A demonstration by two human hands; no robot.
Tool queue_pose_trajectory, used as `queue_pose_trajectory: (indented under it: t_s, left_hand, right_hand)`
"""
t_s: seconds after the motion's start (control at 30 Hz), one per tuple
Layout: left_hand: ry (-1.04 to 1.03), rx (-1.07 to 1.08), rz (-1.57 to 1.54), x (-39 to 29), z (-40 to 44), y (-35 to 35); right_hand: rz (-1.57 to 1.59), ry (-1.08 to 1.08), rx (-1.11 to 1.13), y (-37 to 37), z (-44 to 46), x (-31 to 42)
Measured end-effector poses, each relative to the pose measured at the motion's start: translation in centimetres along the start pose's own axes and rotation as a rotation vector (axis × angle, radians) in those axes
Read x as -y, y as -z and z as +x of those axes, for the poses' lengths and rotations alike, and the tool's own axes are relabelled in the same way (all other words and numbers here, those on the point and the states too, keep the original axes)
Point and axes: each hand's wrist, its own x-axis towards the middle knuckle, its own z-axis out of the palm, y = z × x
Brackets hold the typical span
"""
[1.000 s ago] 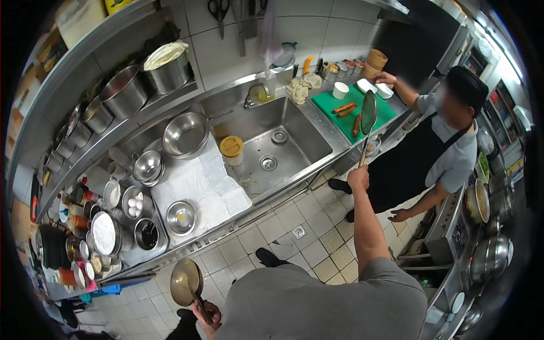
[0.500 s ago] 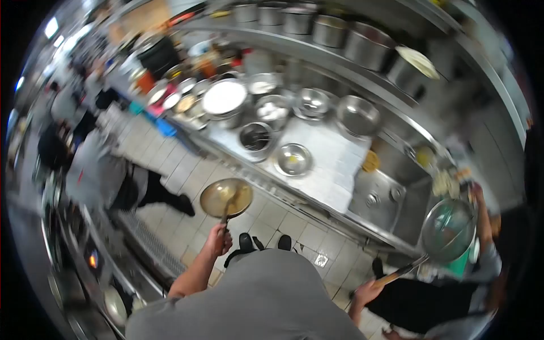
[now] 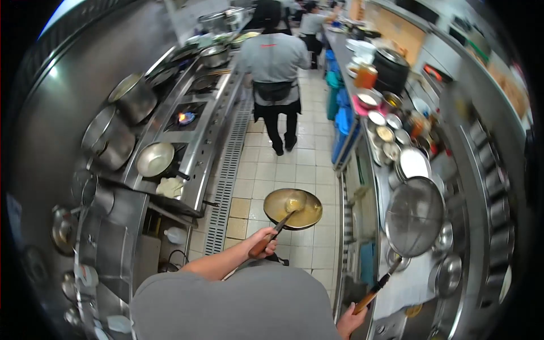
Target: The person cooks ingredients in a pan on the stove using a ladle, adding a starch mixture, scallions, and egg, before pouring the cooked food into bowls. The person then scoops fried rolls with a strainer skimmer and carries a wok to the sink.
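My left hand [image 3: 264,242] is closed around wooden-handled cookware in front of my body. It holds a wok [image 3: 272,200] over the floor, with a ladle [image 3: 295,202] lying in it. The two handles overlap in my grip, so I cannot tell them apart clearly. Yellowish liquid [image 3: 310,216] covers part of the wok's inside. On the right, my right hand [image 3: 349,322] grips the wooden handle of a large round mesh strainer [image 3: 415,216]. The strainer's mesh is raised over the right counter and hides some bowls behind it.
Along the left runs a stove [image 3: 211,122] with a lit burner [image 3: 186,118] and a pan [image 3: 154,159]. A person [image 3: 275,68] in a grey shirt stands in the aisle ahead, facing away. Bowls [image 3: 447,275] line the right counter. A floor drain grate [image 3: 225,195] runs alongside the stove.
My view has turned left from the sink and counter to face down the aisle. The wok, ladle and strainer stay in my hands. The co-worker near the sink is out of view.
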Motion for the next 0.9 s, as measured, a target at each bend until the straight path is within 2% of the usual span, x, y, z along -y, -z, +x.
queue_pose_trajectory:
  t_s: [0.03, 0.07, 0.13, 0.17, 0.2, 0.23, 0.27, 0.33, 0.4, 0.43, 0.5, 0.67, 0.73, 0.8, 0.9]
  left_hand:
    - [-0.029, -0.044, 0.071, -1.0, -2.2, 1.1]
    - [-0.057, -0.094, 0.135, -1.5, -4.2, 1.9]
    - [-0.168, -0.119, 0.047, -2.5, -6.7, 4.7]
    - [-0.24, -0.131, 0.062, -3.4, -7.1, 7.7]
    - [-0.312, -0.148, 0.081, -4.3, -7.6, 9.9]
    - [-0.392, -0.165, 0.054, -5.4, -10.2, 9.5]
    - [-0.411, -0.165, 0.021, -6.7, -11.9, 10.1]
    - [-0.552, -0.029, -0.059, -8.5, -14.7, 12.1]
    - [-0.605, 0.001, -0.135, -10.1, -16.7, 13.4]
    - [-0.692, -0.002, -0.156, -10.9, -18.1, 13.4]
    - [-0.821, 0.036, -0.254, -12.4, -20.0, 14.5]
    - [-1.015, -0.065, -0.385, -14.8, -22.2, 17.3]
    - [-1.135, -0.176, -0.391, -16.0, -22.4, 17.7]
    - [-1.202, -0.223, -0.526, -16.8, -21.8, 19.0]
    - [-1.343, -0.344, -0.679, -20.2, -20.9, 18.1]
  right_hand:
    - [0.055, 0.14, 0.014, -1.2, 1.5, 2.1]
    - [0.048, 0.186, 0.036, -2.7, 3.4, 3.3]
    - [0.003, 0.13, 0.249, -6.3, 6.8, 5.8]
    - [0.008, 0.263, 0.224, -8.1, 7.9, 8.1]
    - [0.001, 0.305, 0.243, -10.0, 8.9, 10.4]
    - [0.057, 0.381, 0.284, -12.3, 10.0, 12.2]
    - [0.11, 0.453, 0.325, -14.8, 11.4, 13.6]
    - [0.127, 0.586, 0.317, -20.2, 14.2, 15.8]
    - [0.201, 0.203, 0.57, -23.8, 15.5, 20.5]
    - [0.314, 0.149, 0.634, -25.3, 15.6, 23.0]
    - [0.314, 0.159, 0.698, -28.6, 16.5, 27.6]
    - [0.274, 0.091, 0.903, -38.4, 19.7, 37.4]
    - [0.236, 0.097, 0.932, -42.6, 19.9, 43.1]
    - [0.363, 0.105, 1.052, -47.8, 21.0, 48.0]
    - [0.368, 0.177, 1.2, -54.1, 22.2, 59.4]
